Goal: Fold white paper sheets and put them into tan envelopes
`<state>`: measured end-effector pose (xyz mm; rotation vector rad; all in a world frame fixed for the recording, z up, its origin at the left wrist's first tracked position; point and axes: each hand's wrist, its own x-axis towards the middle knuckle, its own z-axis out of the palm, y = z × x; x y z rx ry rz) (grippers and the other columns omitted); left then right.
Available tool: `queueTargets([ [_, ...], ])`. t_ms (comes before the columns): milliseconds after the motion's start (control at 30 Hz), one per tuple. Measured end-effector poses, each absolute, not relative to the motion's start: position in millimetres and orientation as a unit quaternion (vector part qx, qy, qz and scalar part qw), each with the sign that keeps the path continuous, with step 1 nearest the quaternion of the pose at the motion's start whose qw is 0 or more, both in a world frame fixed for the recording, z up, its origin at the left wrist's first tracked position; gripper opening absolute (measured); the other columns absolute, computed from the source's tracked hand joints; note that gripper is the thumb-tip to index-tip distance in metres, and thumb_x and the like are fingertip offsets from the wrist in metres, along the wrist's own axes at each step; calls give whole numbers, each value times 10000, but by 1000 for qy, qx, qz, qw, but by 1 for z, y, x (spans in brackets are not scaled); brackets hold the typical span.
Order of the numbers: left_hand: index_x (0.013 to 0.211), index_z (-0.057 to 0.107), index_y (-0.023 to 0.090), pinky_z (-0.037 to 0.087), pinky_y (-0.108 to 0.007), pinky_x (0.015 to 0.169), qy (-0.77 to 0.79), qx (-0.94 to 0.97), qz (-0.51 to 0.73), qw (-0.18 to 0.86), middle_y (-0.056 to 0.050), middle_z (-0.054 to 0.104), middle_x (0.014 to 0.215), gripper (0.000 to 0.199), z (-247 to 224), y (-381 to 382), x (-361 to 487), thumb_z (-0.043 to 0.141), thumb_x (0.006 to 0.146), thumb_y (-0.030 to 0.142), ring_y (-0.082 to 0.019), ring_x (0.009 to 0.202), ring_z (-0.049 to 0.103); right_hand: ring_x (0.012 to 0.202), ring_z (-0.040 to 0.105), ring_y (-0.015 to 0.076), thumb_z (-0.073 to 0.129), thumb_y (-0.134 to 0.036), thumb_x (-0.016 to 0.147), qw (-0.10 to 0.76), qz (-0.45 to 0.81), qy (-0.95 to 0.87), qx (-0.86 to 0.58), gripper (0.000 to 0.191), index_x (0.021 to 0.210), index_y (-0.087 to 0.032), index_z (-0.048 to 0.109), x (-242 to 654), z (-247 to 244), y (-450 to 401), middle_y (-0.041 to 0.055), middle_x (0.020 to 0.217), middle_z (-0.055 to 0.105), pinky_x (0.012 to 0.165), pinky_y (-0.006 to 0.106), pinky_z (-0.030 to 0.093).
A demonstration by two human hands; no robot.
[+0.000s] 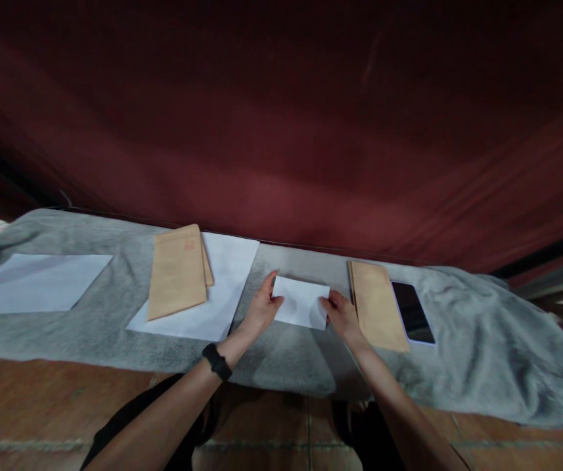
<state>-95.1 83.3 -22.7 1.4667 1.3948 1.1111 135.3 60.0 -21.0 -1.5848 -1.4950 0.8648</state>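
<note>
A small white paper rectangle (301, 303) is held level between both my hands over the grey cloth. My left hand (265, 303) grips its left edge, thumb on top. At the right edge my right hand (341, 314) pinches it the same way. Just right of my right hand lie brown envelopes (380, 307), with a phone (413, 312) beside them, its screen dark. To the left, more brown envelopes (177, 271) rest on large white paper (227, 268).
Another white sheet (46, 281) lies at the far left of the grey cloth (488, 340), which is rumpled at the right. A dark red surface (281, 144) rises behind it. Tiled floor (60, 399) shows in front.
</note>
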Motion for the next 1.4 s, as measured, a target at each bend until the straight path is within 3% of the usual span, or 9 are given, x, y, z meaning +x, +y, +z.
queueTargets([
  [133,1482,452,191,575,-373,871,574,611,400,371,-60,725,1094,711,-19,81,-95,590,796,66,-209,926,700,773,660,202,565,-374,877,366,302,-598,-646,222,961,-208,687,134,-21,58,35,849,724,679,274,486],
  [300,1391,557,195,493,-429,1083,586,662,380,272,-103,639,1286,623,-17,78,-92,582,790,34,-253,1202,618,848,717,232,541,-326,951,266,215,-618,-708,331,1249,-204,620,128,-13,54,78,940,757,699,281,495],
  [567,1360,587,206,476,-427,1132,580,702,341,231,-102,551,1354,593,-19,74,-91,538,806,1,-238,1217,614,942,736,226,494,-308,1014,135,120,-669,-721,495,1492,-200,419,119,-5,46,110,1142,741,789,298,533],
  [667,1346,600,202,471,-451,1142,579,710,332,224,-112,534,1393,572,-20,73,-91,514,817,3,-259,1266,593,993,708,253,428,-288,1025,142,54,-703,-694,418,1413,-175,534,123,-8,46,147,1187,704,850,345,544],
  [800,1359,588,202,505,-462,1107,580,722,313,209,-125,513,1443,577,-16,68,-91,485,828,3,-262,1248,614,1124,639,294,386,-256,1019,221,-1,-733,-644,405,1324,-161,635,131,-13,50,160,1168,690,1002,444,508],
  [900,1388,558,190,544,-435,1049,592,732,274,195,-150,493,1478,555,-9,63,-90,472,865,25,-261,1200,647,1300,550,295,369,-285,1038,249,13,-774,-582,442,1411,-175,578,125,-20,48,152,1382,622,1098,500,454],
  [1033,1384,556,162,594,-434,892,622,739,207,158,-188,493,1495,465,-1,55,-89,442,938,100,-274,1009,713,1464,407,276,342,-363,1064,198,46,-820,-535,522,1528,-147,443,104,-33,33,150,1580,453,1197,516,354],
  [1233,1262,642,149,426,-513,1120,579,789,191,73,-155,651,1339,354,-2,44,-80,398,1009,192,-311,1274,586,1527,302,257,312,-387,1072,155,13,-820,-551,577,1585,-124,334,95,-45,23,153,1642,340,1235,507,289],
  [1400,1509,438,139,258,-482,1247,513,838,177,58,-153,462,1577,586,-21,34,-72,363,1047,491,-264,1497,374,1530,298,253,279,-244,1047,164,-23,-828,-536,592,1626,-142,215,98,-51,24,148,1650,323,1231,512,303],
])
